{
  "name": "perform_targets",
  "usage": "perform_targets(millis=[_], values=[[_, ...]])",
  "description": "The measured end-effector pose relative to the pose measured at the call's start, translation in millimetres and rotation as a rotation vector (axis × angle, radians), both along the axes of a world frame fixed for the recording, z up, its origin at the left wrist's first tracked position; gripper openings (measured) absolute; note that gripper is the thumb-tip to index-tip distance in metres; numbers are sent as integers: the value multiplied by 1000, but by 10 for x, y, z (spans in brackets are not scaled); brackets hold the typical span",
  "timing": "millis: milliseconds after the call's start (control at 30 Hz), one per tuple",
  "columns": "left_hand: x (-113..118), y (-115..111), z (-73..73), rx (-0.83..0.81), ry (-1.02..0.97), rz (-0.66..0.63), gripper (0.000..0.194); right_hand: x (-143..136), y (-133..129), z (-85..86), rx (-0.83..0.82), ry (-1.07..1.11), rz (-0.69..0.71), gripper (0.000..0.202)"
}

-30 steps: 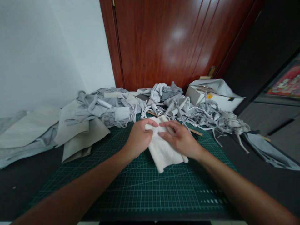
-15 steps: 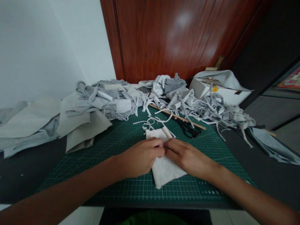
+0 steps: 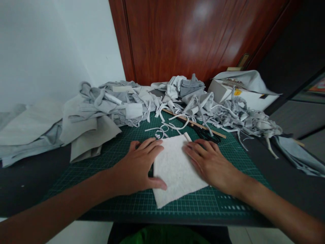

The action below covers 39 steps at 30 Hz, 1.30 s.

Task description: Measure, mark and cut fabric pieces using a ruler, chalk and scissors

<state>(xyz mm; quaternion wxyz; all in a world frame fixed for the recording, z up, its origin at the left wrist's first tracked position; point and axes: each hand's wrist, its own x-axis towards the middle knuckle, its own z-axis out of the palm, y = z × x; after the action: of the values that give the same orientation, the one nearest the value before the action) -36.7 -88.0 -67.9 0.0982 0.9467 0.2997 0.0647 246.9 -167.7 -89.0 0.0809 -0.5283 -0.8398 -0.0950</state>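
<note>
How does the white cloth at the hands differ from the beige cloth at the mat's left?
The white cloth lies mostly flat; the beige cloth is folded over. The left hand and right hand touch the white cloth; neither touches the beige cloth. Both cloths lie at least partly on the green mat.

A white fabric piece (image 3: 176, 166), roughly four-sided, lies spread near the front edge of the worktop (image 3: 30, 174), its far right corner curled.

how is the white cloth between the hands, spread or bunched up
Mostly spread: the white cloth lies broadly flat on the green mat, though its upper right corner looks curled.
</note>
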Motion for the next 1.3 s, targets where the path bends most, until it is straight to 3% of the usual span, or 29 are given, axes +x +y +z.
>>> perform_targets(millis=[100, 300, 733, 1067, 1300], values=[[-145, 60, -29, -81, 67, 75, 124, 216, -39, -57, -64, 41, -22, 56], [-222, 84, -9, -111, 95, 123, 131, 549, -94, -59, -204, 43, -87, 84], [-369, 59, -24, -133, 54, 186, 131, 534, -119, -85, -107, 23, -134, 69], [-383, 13, 60, -144, -6, 123, 85, 451, -71, -166, -11, -6, -174, 51], [-248, 7, 77, -319, -57, 50, 5, 298, -25, -116, -20, 245, -162, 49]])
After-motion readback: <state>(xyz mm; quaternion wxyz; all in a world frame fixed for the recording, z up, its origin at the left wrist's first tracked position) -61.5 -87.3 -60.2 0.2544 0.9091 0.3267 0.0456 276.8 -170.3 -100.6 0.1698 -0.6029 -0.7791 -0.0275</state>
